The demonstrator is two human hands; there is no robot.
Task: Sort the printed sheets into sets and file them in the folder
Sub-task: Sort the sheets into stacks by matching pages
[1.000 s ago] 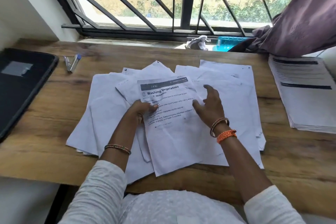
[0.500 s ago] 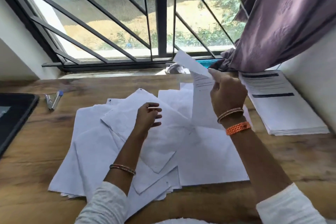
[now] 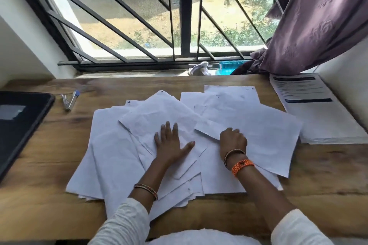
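Observation:
Several white sheets (image 3: 123, 151) lie face down in a loose overlapping spread on the wooden desk (image 3: 43, 201). My left hand (image 3: 171, 143) rests flat on the middle sheets, fingers spread, holding nothing. My right hand (image 3: 233, 140) has its fingers curled over the left edge of a large blank sheet (image 3: 264, 135) lying on the right part of the spread. A neat stack of printed sheets (image 3: 310, 109), face up with dark header bars, sits at the far right. The black folder (image 3: 22, 125) lies closed at the left edge.
Pens (image 3: 69, 99) lie beside the folder at the back left. A crumpled cloth (image 3: 199, 68) and a blue box (image 3: 229, 67) sit on the windowsill. A purple curtain (image 3: 318, 18) hangs over the back right corner, above the printed stack.
The printed sheet that my right hand lifted and flipped now lies face down on the right of the spread. My left hand went from curled to flat on the papers.

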